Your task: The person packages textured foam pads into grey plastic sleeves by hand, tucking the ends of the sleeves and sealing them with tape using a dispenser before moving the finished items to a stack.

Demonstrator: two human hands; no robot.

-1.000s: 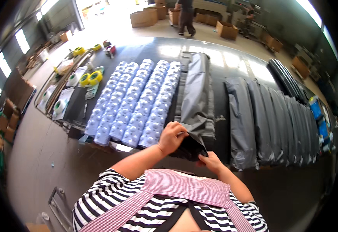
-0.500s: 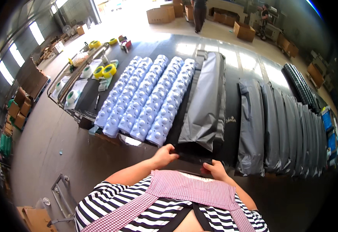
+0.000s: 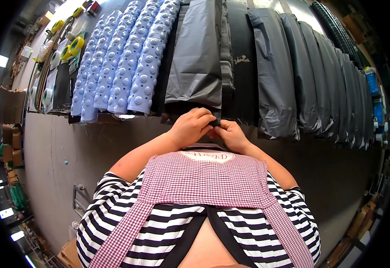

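A long grey plastic mailing bag (image 3: 197,67) lies on the dark table right in front of me, on top of a stack of similar bags. Its near end shows a black edge that hangs at the table's front. My left hand (image 3: 192,127) is closed on this black edge, fingers bent over it. Close against it, my right hand (image 3: 232,136) pinches the same edge, thumb and fingers together. The fingertips of both hands nearly meet, and they partly hide what lies between them.
Several pale blue rolled bubbled mats (image 3: 143,71) lie side by side on the left. Filled grey bags (image 3: 275,71) stand in a row on the right, beside a dark rolled mat (image 3: 335,31). Yellow tape rolls (image 3: 75,46) sit at the far left.
My hands have come together at the bag's near edge; before, they were apart, holding its two corners. The view has tilted down, so the table sits higher in the picture.
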